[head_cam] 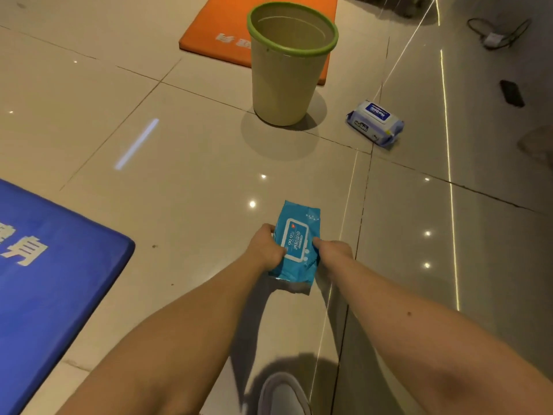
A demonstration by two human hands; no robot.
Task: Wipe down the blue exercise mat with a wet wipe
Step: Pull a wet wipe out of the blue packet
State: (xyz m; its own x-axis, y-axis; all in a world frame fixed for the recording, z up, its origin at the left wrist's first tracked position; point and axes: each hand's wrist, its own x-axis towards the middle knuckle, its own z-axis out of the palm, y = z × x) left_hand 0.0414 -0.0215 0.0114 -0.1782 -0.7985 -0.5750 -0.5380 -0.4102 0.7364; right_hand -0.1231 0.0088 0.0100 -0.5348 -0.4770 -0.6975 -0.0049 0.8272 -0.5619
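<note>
Mat: the blue mat [54,280] lies flat on the floor [179,175] to the person's left. One rounded corner is in view and no wipe is on it yet.
Pack: a blue pack [296,235] of wipes is held above the floor, label flap up, probably so a wipe can be drawn.
Left hand: the left hand [266,247] is curled round the pack's left edge with the thumb on top, which steadies it.
Right hand: the right hand [335,250] pinches the right edge, the thumb lying beside the flap, seemingly ready to lift it.
Bin: a green-rimmed bin [284,82] stands ahead, well apart, likely for used wipes.
Spare: a second pack [375,122] lies right of the bin.
Orange mat: the orange mat [215,28] lies behind the bin.
</note>
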